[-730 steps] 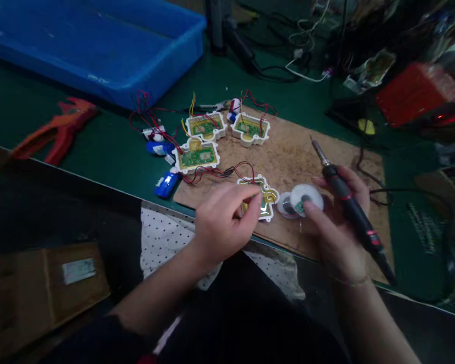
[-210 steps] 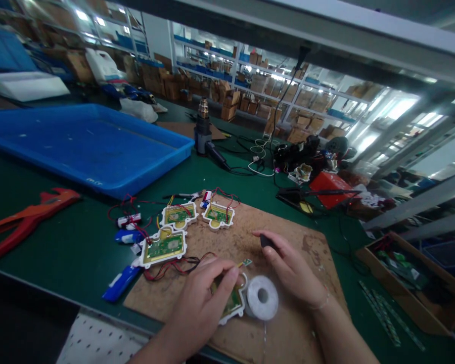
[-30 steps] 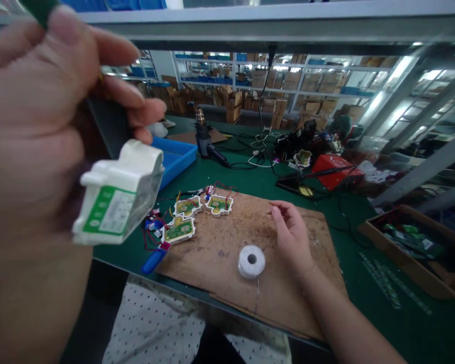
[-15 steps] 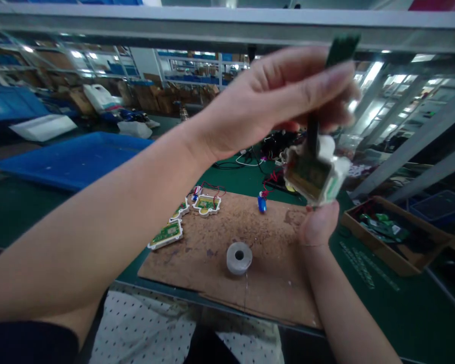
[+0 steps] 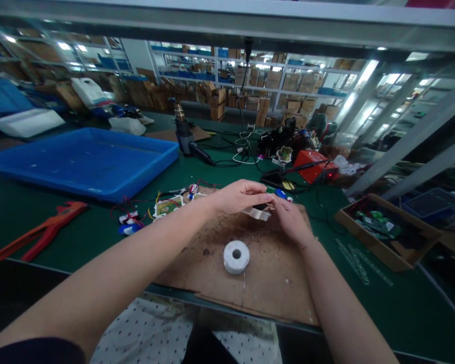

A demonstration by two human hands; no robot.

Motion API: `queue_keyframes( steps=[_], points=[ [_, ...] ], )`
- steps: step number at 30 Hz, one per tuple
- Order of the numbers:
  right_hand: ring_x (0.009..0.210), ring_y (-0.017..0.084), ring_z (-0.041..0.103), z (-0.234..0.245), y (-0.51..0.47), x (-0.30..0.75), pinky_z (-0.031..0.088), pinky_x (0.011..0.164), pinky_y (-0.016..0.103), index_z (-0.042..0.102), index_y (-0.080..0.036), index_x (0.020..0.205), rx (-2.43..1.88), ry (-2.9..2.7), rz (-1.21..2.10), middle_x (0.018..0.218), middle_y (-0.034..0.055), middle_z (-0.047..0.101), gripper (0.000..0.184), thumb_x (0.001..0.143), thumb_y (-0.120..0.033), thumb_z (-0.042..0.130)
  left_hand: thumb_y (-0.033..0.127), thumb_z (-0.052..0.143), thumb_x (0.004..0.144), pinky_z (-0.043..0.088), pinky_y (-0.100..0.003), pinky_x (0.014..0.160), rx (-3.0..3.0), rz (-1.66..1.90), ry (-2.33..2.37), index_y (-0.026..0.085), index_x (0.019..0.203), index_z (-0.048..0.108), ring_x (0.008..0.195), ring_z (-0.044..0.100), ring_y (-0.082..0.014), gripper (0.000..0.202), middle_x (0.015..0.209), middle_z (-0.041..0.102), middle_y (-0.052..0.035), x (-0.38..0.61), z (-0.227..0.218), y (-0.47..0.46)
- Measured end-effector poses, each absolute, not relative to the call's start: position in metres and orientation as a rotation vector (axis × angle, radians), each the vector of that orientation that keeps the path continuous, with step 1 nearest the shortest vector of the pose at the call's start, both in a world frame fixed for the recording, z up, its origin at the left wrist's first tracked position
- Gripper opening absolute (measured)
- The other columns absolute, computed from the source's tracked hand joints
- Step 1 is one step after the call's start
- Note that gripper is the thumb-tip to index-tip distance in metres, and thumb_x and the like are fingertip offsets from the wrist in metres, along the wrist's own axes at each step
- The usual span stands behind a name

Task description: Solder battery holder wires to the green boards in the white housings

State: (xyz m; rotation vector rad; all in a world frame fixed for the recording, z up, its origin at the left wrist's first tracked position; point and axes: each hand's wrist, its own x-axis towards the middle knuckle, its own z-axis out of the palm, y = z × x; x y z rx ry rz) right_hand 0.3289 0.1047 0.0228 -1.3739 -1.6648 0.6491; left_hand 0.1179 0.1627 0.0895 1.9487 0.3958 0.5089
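Both hands meet at the far side of the brown work board [image 5: 273,273]. My left hand [image 5: 238,194] reaches across with its fingers curled down onto a white housing with a green circuit board [image 5: 258,213], which lies low on the board. My right hand [image 5: 290,220] is closed against the same housing from the right. A blue battery [image 5: 282,193] pokes out just behind the fingers. A white spool of solder wire [image 5: 236,256] lies nearer to me, untouched.
More white housings with boards, red wires and blue batteries [image 5: 167,206] lie left of the hands. A blue tray [image 5: 98,162] and an orange tool [image 5: 41,230] are at the left. A red soldering stand [image 5: 313,166] is behind; a cardboard box of parts [image 5: 387,230] is at the right.
The housing, held up near my face in my left hand half a second ago, has come down to the board. Both hands dropped with it and now close together on it.
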Motion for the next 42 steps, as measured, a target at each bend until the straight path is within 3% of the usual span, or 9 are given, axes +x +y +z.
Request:
queue_keyframes(
  steps=[5,8,13,18,24,28,33,38,42],
  points=[
    [0.088,0.022,0.067,0.022,0.099,0.334,0.052,0.085,0.035,0.075,-0.02,0.116,-1.434,-1.954,0.745,0.095,0.0081,0.076,0.047,0.094,-0.059,0.061,0.035,0.068,0.098,0.053,-0.034,0.104,2.067,0.487,0.352,0.019,0.104,0.081,0.112,0.072,-0.0205,0.022,0.117,0.079,-0.0076,0.104,0.071,0.137],
    [0.075,0.018,0.064,0.022,0.095,0.334,0.047,0.071,0.031,0.075,-0.019,0.117,-1.521,-2.046,0.819,0.087,0.0061,0.075,0.044,0.096,-0.055,0.06,0.03,0.067,0.098,0.048,-0.039,0.113,2.105,0.536,0.4,0.023,0.107,0.083,0.123,0.07,-0.0217,0.019,0.129,0.076,-0.0088,0.084,0.053,0.113],
    [0.07,0.016,0.062,0.029,0.089,0.335,0.041,0.063,0.029,0.075,-0.02,0.112,-1.654,-2.141,0.911,0.079,0.0033,0.071,0.039,0.098,-0.052,0.057,0.026,0.067,0.098,0.046,-0.049,0.116,2.129,0.671,0.557,0.03,0.115,0.08,0.131,0.064,-0.0244,0.022,0.144,0.068,-0.0061,0.045,0.029,0.086],
    [0.071,0.016,0.063,0.042,0.081,0.336,0.04,0.063,0.029,0.073,-0.02,0.116,-1.772,-2.209,0.946,0.082,0.0046,0.072,0.04,0.099,-0.051,0.054,0.026,0.062,0.101,0.046,-0.05,0.116,2.21,0.752,0.624,0.034,0.129,0.074,0.136,0.062,-0.0241,0.031,0.147,0.067,-0.0044,0.032,0.019,0.066],
    [0.071,0.018,0.063,0.052,0.069,0.329,0.04,0.063,0.03,0.071,-0.02,0.115,-1.836,-2.247,0.942,0.081,0.0049,0.072,0.041,0.1,-0.052,0.049,0.029,0.062,0.101,0.046,-0.048,0.115,2.366,0.748,0.663,0.036,0.134,0.071,0.137,0.061,-0.0234,0.035,0.149,0.066,-0.0019,0.031,0.021,0.046],
    [0.072,0.018,0.063,0.052,0.065,0.324,0.044,0.066,0.031,0.068,-0.02,0.112,-1.839,-2.269,0.993,0.081,0.0049,0.071,0.041,0.101,-0.053,0.047,0.038,0.066,0.099,0.042,-0.05,0.118,2.531,0.713,0.63,0.036,0.142,0.063,0.145,0.054,-0.025,0.044,0.156,0.06,-0.001,0.024,0.019,0.041],
    [0.078,0.019,0.068,0.045,0.072,0.331,0.053,0.071,0.032,0.065,-0.021,0.123,-1.766,-2.193,1.084,0.089,0.0056,0.073,0.052,0.099,-0.063,0.048,0.048,0.061,0.101,0.041,-0.048,0.119,2.613,0.783,0.641,0.033,0.144,0.059,0.146,0.053,-0.0246,0.045,0.155,0.061,-0.0025,0.023,0.014,0.039],
    [0.095,0.025,0.075,0.053,0.076,0.332,0.06,0.08,0.037,0.07,-0.024,0.122,-1.648,-1.942,0.672,0.114,0.0126,0.077,0.052,0.094,-0.066,0.057,0.051,0.059,0.103,0.039,-0.047,0.121,2.616,0.813,0.694,0.034,0.15,0.052,0.147,0.053,-0.0245,0.051,0.161,0.055,-0.0042,0.017,0.015,0.028],
    [0.087,0.025,0.076,0.069,0.052,0.345,0.059,0.074,0.04,0.071,-0.038,0.124,-1.705,-1.801,0.29,0.11,0.0124,0.079,0.035,0.096,-0.057,0.061,0.037,0.062,0.1,0.049,-0.041,0.112,2.449,1.116,0.937,0.033,0.144,0.057,0.129,0.067,-0.0229,0.045,0.141,0.071,-0.0043,-0.011,0.009,0.015]
  ],
)
